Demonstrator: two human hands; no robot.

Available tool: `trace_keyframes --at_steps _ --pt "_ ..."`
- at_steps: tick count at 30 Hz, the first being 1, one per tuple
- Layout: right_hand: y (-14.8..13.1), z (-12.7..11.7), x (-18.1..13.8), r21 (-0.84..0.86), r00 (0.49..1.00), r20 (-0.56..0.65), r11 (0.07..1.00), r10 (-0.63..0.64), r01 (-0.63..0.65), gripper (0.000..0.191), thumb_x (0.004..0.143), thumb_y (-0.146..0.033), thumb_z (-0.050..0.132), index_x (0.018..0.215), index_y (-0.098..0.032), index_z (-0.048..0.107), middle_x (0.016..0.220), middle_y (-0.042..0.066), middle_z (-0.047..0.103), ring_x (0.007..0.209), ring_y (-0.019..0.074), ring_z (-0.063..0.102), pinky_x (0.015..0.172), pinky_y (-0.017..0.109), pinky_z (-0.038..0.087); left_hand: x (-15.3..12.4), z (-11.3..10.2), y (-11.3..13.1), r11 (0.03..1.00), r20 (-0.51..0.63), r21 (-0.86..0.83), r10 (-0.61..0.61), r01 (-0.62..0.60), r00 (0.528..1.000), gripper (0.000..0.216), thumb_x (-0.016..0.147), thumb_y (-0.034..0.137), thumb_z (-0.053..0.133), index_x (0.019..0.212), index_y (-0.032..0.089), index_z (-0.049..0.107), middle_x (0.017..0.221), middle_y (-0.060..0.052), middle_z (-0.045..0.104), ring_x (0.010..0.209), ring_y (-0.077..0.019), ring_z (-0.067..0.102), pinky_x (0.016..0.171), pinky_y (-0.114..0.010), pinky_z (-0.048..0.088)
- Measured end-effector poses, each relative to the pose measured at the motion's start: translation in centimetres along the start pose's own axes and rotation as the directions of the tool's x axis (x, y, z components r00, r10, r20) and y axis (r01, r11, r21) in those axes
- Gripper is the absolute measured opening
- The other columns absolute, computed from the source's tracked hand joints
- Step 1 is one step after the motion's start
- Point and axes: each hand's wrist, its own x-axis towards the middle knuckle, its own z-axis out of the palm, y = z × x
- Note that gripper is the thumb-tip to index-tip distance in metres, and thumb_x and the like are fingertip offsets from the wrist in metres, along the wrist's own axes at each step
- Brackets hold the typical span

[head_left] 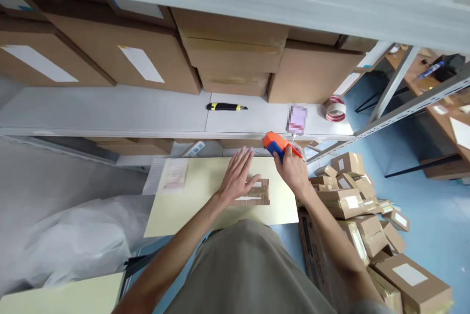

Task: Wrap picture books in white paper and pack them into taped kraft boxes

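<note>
In the head view my left hand (pixel 238 177), fingers stretched out, lies over the left part of a small flat brown package (pixel 262 196) with tape across it. I cannot tell how firmly it presses. The package rests on a pale yellow board (pixel 205 216) in front of me. My right hand (pixel 293 171) is wrapped round an orange and blue tape dispenser (pixel 277 143), held just above the board's far right edge and apart from the package. Part of the dispenser is hidden by my fingers. Papers (pixel 175 174) lie at the board's left end.
A shelf (pixel 165 108) ahead carries a utility knife (pixel 226 107), a tape roll (pixel 335 109), a blurred purple item (pixel 297 119) and large cardboard boxes (pixel 235 57). Many parcels (pixel 411 275) are heaped on the floor at right. A white plastic sack (pixel 84 235) lies at left.
</note>
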Motion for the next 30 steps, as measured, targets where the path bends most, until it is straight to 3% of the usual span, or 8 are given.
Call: trace_keyframes --at_steps 4,8,14,18,20,23,25,30 --pt "-3.8 -2.9 4.4 0.002 0.966 -0.163 0.979 -0.199 0.203 0.040 0.113 -0.031 0.043 0.138 -0.003 0.055 0.120 0.026 0.078 0.114 0.0364 0.074 0.109 0.044 0.046 6.7 -2.2 0.0 0.998 -0.130 -0.043 0.039 -0.044 0.991 0.070 0.116 0.041 0.040 0.180 0.019 0.024 0.177 -0.017 0.045 0.169 -0.0324 0.036 0.141 -0.062 0.028" --pt "-6.0 -2.8 8.8 -0.069 0.931 -0.138 0.941 -0.338 0.331 0.036 0.108 -0.017 0.042 0.137 -0.002 0.058 0.126 0.026 0.076 0.118 0.0336 0.071 0.120 0.044 0.034 9.7 -2.9 -0.4 0.998 -0.185 -0.062 0.017 -0.029 0.983 0.061 0.117 0.034 0.032 0.175 0.014 0.038 0.170 -0.018 0.055 0.162 -0.0288 0.049 0.141 -0.059 0.030" --pt "-6.0 0.2 12.2 -0.080 0.919 -0.179 0.936 -0.351 0.342 0.048 0.109 -0.013 0.033 0.150 0.001 0.054 0.143 0.029 0.068 0.137 0.0358 0.057 0.127 0.050 0.027 7.9 -3.3 -0.2 0.994 -0.171 -0.100 -0.052 0.035 0.984 0.060 0.117 0.036 0.033 0.174 0.017 0.040 0.169 -0.016 0.056 0.158 -0.0271 0.054 0.140 -0.057 0.032" --pt "-3.1 2.8 9.3 0.055 0.890 -0.384 0.956 -0.247 0.289 0.055 0.114 -0.023 0.025 0.161 -0.006 0.049 0.161 0.027 0.054 0.150 0.0333 0.048 0.128 0.050 0.032 2.3 -2.2 -1.8 0.960 -0.119 -0.155 -0.251 0.231 0.961 0.061 0.116 0.043 0.042 0.170 0.016 0.046 0.166 -0.018 0.059 0.156 -0.0303 0.057 0.136 -0.056 0.038" --pt "-1.1 5.3 6.2 0.173 0.898 -0.417 0.958 -0.141 0.230 0.058 0.115 -0.029 0.022 0.162 -0.007 0.049 0.161 0.028 0.054 0.153 0.0325 0.047 0.125 0.049 0.038 -2.3 -0.9 -3.0 0.882 -0.066 -0.184 -0.452 0.435 0.890 0.060 0.115 0.047 0.045 0.164 0.014 0.053 0.162 -0.020 0.063 0.152 -0.0326 0.060 0.132 -0.054 0.045" --pt "1.5 10.6 0.3 0.346 0.959 -0.283 0.933 0.001 0.101 0.061 0.115 -0.036 0.023 0.160 -0.007 0.052 0.151 0.030 0.062 0.142 0.0330 0.060 0.117 0.049 0.048 -9.1 1.6 -3.8 0.626 0.113 -0.234 -0.743 0.744 0.660 0.057 0.113 0.051 0.047 0.152 0.012 0.063 0.151 -0.022 0.071 0.140 -0.0341 0.070 0.120 -0.050 0.056" --pt "2.3 14.0 -3.4 0.418 0.994 -0.095 0.908 0.059 -0.014 0.062 0.115 -0.039 0.024 0.158 -0.005 0.053 0.145 0.031 0.068 0.131 0.0324 0.069 0.110 0.045 0.055 -12.2 3.3 -3.4 0.455 0.245 -0.275 -0.819 0.847 0.519 0.052 0.112 0.052 0.050 0.144 0.015 0.067 0.142 -0.020 0.076 0.131 -0.0323 0.075 0.109 -0.044 0.062" --pt "0.5 17.8 -8.2 0.414 0.979 0.190 0.899 0.068 -0.143 0.071 0.115 -0.045 0.017 0.154 -0.001 0.056 0.127 0.030 0.077 0.113 0.0289 0.076 0.088 0.032 0.059 -13.2 6.1 -1.1 0.361 0.324 -0.251 -0.843 0.898 0.430 0.036 0.110 0.043 0.054 0.128 0.020 0.073 0.123 -0.013 0.084 0.113 -0.0283 0.081 0.094 -0.035 0.061"
